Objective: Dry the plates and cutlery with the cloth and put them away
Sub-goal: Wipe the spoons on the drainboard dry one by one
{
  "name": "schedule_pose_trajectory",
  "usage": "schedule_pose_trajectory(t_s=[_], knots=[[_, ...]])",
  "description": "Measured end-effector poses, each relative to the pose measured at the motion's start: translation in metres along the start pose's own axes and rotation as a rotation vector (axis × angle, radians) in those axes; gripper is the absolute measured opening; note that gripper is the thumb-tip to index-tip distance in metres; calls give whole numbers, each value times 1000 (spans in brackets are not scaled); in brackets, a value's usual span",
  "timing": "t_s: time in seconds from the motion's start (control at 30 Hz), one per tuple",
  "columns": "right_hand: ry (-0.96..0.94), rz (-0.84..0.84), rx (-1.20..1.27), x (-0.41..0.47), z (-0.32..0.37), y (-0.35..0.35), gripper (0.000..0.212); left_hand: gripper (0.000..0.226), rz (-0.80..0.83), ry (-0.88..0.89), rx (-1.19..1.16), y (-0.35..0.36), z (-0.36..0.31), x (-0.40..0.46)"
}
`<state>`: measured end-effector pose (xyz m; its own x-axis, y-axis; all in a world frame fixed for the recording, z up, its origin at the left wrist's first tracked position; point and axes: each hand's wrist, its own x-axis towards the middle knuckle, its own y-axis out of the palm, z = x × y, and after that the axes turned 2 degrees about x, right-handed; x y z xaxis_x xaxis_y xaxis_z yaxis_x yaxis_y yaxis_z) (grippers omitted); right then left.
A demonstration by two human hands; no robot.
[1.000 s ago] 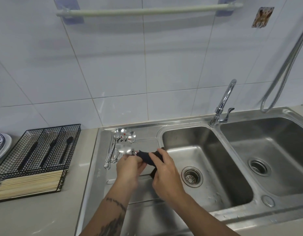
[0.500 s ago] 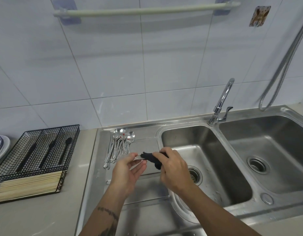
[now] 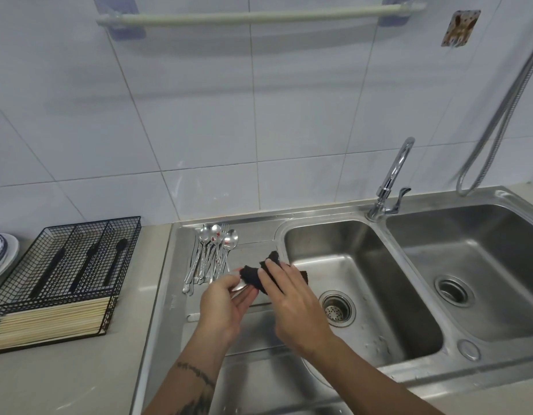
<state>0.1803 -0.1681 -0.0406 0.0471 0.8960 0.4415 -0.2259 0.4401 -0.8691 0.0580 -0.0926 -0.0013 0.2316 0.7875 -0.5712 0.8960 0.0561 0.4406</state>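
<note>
The head camera looks down at a shiny metal sink [image 3: 364, 351] with two deep bowls and a flat draining part on the left. The metal is smooth and grey, with small drops of water near the front rim.

The right hand [image 3: 292, 304] holds a small black cloth [image 3: 253, 277]. The cloth looks soft and fuzzy and is all bunched up. The fingers [image 3: 272, 274] lie over the top of it and curl round it. The left hand [image 3: 226, 307] is just beside the cloth, with its fingers bent and its thumb near the cloth's left edge. It seems to pinch something thin and shiny that goes into the cloth, but that part is too hidden to tell what it is. Both hands are above the flat draining part, close to the edge of the left bowl.

A pile of silver spoons and forks [image 3: 210, 256] lies on the draining part, just behind the left hand. They are thin, long and shiny, with round spoon heads at the far end.

On the pale stone counter at the left is a black wire tray [image 3: 64, 265]. It holds some black cutlery in its back parts and a row of light wooden chopsticks [image 3: 49, 322] in front. White plates with blue marks [image 3: 0, 256] sit at the far left edge.

A curved shiny tap [image 3: 391, 181] stands behind the sink, and the wall is white tiles.
</note>
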Motion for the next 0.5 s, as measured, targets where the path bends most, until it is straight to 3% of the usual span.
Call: schedule_pose_trajectory(t_s=[0.17,0.3,0.5], knots=[[146,17,-54,-7,-21,4,76,20,-97,44,32,-8,-7,7],[49,47,4,-1,-2,2,68,21,-74,18,18,-2,-2,6],[51,77,52,2,-13,-3,78,25,4,-10,-53,-2,-2,0]])
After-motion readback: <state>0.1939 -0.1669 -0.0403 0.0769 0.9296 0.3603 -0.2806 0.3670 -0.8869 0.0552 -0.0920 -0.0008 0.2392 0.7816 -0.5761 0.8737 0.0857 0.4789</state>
